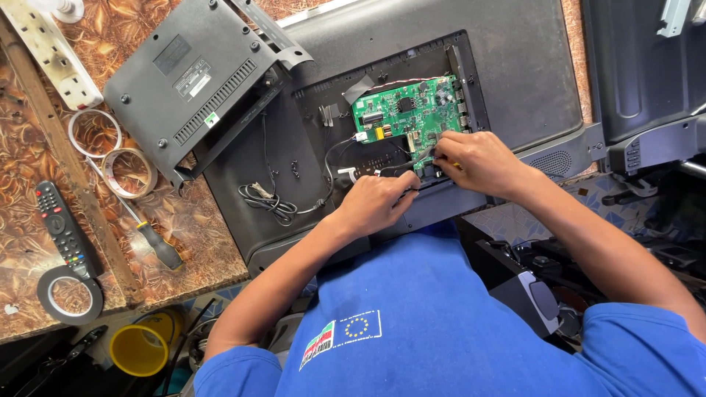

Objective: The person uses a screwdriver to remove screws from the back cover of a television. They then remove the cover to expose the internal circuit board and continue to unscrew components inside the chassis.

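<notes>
Green circuit board (409, 112) risks a scratch: my right hand (474, 160) pinches something yellow-handled at its edge, left hand (375, 200) curled shut pressing black wires (340, 151), one slip and ouch

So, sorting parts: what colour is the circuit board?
Green circuit board, under both hands, clearest in the head view.

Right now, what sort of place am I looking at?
Probably an electronics repair bench: both hands work at the green circuit board of an opened flat-screen television, with a screwdriver, tape rolls and a remote control beside it.
</notes>
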